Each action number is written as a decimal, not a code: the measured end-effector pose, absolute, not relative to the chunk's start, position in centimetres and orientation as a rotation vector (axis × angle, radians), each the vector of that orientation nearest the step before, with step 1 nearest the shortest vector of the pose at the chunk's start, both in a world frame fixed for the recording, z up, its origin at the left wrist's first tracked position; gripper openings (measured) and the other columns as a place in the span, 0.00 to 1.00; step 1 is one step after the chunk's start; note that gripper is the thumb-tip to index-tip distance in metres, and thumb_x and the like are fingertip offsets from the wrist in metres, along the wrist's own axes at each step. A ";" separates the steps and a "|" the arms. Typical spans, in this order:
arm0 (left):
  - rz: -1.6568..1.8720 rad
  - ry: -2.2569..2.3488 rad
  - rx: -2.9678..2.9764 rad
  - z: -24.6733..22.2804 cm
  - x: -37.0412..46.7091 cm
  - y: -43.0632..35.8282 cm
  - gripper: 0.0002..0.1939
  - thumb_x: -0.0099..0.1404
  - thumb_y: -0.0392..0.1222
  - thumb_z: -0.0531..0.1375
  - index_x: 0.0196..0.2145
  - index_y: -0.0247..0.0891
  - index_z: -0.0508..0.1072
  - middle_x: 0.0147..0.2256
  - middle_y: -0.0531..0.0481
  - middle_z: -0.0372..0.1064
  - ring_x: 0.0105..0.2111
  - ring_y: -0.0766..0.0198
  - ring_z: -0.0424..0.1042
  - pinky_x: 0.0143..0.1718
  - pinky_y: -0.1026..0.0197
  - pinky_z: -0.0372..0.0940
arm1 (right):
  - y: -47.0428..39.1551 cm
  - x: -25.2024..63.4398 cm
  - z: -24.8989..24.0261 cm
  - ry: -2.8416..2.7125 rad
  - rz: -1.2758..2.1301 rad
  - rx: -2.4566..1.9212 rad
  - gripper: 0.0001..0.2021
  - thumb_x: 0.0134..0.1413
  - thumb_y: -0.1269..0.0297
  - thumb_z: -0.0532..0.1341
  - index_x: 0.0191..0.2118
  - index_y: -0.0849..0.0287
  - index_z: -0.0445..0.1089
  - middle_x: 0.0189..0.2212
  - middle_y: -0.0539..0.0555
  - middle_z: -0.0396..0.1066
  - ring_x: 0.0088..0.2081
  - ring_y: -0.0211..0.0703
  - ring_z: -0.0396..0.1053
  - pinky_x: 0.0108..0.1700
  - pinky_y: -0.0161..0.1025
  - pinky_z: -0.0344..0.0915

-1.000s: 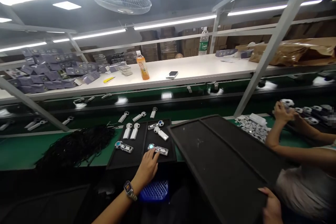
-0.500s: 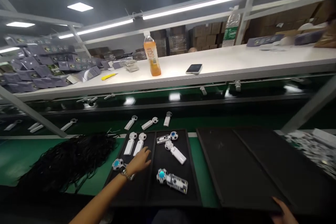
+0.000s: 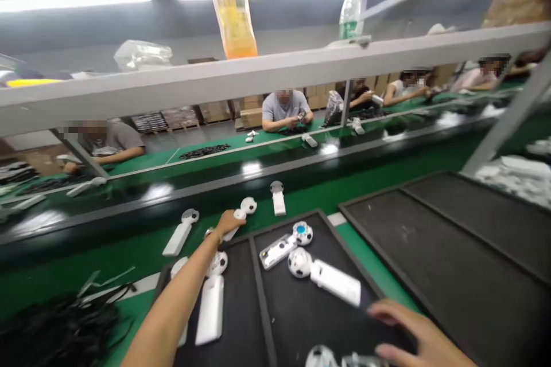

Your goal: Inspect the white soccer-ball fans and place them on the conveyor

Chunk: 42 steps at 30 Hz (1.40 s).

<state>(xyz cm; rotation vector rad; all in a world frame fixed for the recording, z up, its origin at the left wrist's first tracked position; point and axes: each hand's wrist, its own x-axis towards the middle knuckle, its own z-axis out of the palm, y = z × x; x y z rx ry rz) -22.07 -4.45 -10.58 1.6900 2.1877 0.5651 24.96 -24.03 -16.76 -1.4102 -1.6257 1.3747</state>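
Observation:
My left hand reaches past the tray's far edge, fingers closed around the neck of a white device with a soccer-ball head. Part of its body is behind the hand. On the black divided tray rest similar white devices, one whole and one with its inner parts exposed and a blue centre. Another lies in the left compartment, where my forearm covers part of one beside it. My right hand is open over the tray's right side, holding nothing. Below it, an opened device is cut off by the frame.
A second black tray lies to the right, with a pile of white parts beyond. Black straps heap at left. A dark conveyor runs behind, under a shelf edge. Several co-workers sit across it.
My left hand has moved from over the tray to a device behind it. My right hand has come from the right-hand tray to the middle one. The view has tipped down and closer.

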 end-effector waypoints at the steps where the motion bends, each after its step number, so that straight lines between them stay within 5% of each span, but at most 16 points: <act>1: 0.670 2.121 1.687 -9.9 -22.0 -4.8 0.14 0.64 0.45 0.58 0.44 0.33 0.69 0.44 0.46 0.67 0.43 0.59 0.69 0.43 0.52 0.67 | -25.2 22.4 -16.0 -1.900 1.429 -1.392 0.31 0.32 0.69 0.72 0.49 0.49 0.71 0.53 0.55 0.65 0.54 0.57 0.61 0.58 0.43 0.57; 3: 0.910 1.965 1.663 -8.1 -21.0 -5.8 0.13 0.64 0.44 0.58 0.43 0.33 0.69 0.42 0.46 0.68 0.41 0.61 0.69 0.41 0.53 0.68 | -26.9 17.8 -14.3 -2.277 1.293 -1.500 0.38 0.24 0.77 0.69 0.51 0.56 0.70 0.55 0.62 0.62 0.57 0.66 0.56 0.59 0.51 0.54; 5: 1.153 1.755 1.600 -5.8 -19.0 -7.1 0.13 0.64 0.45 0.59 0.41 0.33 0.69 0.38 0.48 0.69 0.36 0.64 0.70 0.37 0.57 0.68 | -27.7 15.0 -13.2 -2.400 1.093 -1.579 0.33 0.23 0.81 0.65 0.46 0.64 0.72 0.49 0.68 0.66 0.53 0.70 0.60 0.55 0.56 0.55; 8: 1.474 1.411 1.438 -2.1 -14.9 -9.7 0.20 0.62 0.53 0.59 0.43 0.35 0.65 0.33 0.51 0.68 0.28 0.68 0.70 0.31 0.62 0.68 | -27.9 14.4 -12.9 -2.350 1.074 -1.508 0.19 0.24 0.77 0.65 0.32 0.64 0.74 0.32 0.60 0.72 0.36 0.57 0.69 0.42 0.47 0.63; 10: 1.625 1.229 1.310 0.4 -12.2 -11.6 0.26 0.60 0.64 0.53 0.41 0.36 0.63 0.29 0.54 0.66 0.24 0.70 0.69 0.29 0.65 0.67 | -28.0 15.2 -12.9 -2.232 1.107 -1.471 0.12 0.25 0.73 0.66 0.26 0.62 0.71 0.24 0.53 0.70 0.28 0.46 0.66 0.33 0.38 0.61; 14: 1.684 0.903 1.139 5.0 -8.2 -16.7 0.31 0.55 0.72 0.50 0.33 0.37 0.61 0.22 0.56 0.61 0.20 0.70 0.67 0.26 0.65 0.66 | -28.9 16.5 -11.5 -1.842 1.119 -1.382 0.10 0.33 0.64 0.66 0.24 0.61 0.67 0.23 0.51 0.68 0.26 0.41 0.63 0.31 0.35 0.58; 18: 1.616 0.442 0.972 8.4 -6.7 -21.9 0.26 0.61 0.66 0.51 0.35 0.37 0.62 0.24 0.54 0.62 0.23 0.69 0.69 0.28 0.65 0.67 | -30.0 17.0 -7.9 -1.389 1.177 -1.155 0.17 0.46 0.48 0.58 0.26 0.59 0.62 0.23 0.52 0.65 0.26 0.41 0.64 0.30 0.37 0.62; 21: 1.596 0.334 0.964 9.8 -6.5 -24.5 0.28 0.63 0.65 0.47 0.37 0.35 0.64 0.30 0.49 0.65 0.27 0.67 0.71 0.28 0.66 0.67 | -30.3 17.6 -4.9 -1.145 1.192 -0.900 0.18 0.44 0.45 0.55 0.26 0.56 0.57 0.28 0.50 0.63 0.31 0.39 0.65 0.38 0.38 0.66; 26: 1.664 0.400 0.886 10.6 -6.0 -26.1 0.25 0.64 0.62 0.50 0.41 0.36 0.65 0.34 0.49 0.68 0.26 0.69 0.71 0.26 0.68 0.68 | -29.3 18.4 -2.9 -0.735 1.247 -0.807 0.15 0.39 0.52 0.62 0.30 0.58 0.63 0.26 0.49 0.64 0.28 0.40 0.65 0.33 0.39 0.69; 34: 1.572 0.441 0.743 10.7 -3.0 -23.7 0.21 0.70 0.49 0.48 0.53 0.31 0.58 0.40 0.42 0.72 0.38 0.63 0.75 0.40 0.61 0.71 | -25.7 20.4 -5.1 -0.643 1.151 -0.946 0.14 0.43 0.59 0.64 0.37 0.58 0.67 0.25 0.49 0.68 0.31 0.45 0.71 0.36 0.43 0.73; 39: 1.492 0.524 0.625 8.7 -1.4 -20.1 0.15 0.69 0.45 0.51 0.49 0.34 0.64 0.43 0.46 0.72 0.30 0.68 0.74 0.32 0.63 0.72 | -22.5 20.3 -2.8 -0.621 1.301 -0.797 0.19 0.48 0.58 0.62 0.45 0.61 0.66 0.34 0.56 0.73 0.41 0.50 0.72 0.46 0.47 0.71; 42: 1.430 0.589 0.572 7.0 -1.0 -17.5 0.11 0.67 0.42 0.53 0.44 0.34 0.68 0.36 0.49 0.73 0.24 0.70 0.71 0.28 0.64 0.71 | -19.0 18.9 -0.3 -0.506 1.481 -0.589 0.17 0.47 0.62 0.59 0.44 0.66 0.66 0.38 0.60 0.72 0.41 0.48 0.72 0.45 0.43 0.71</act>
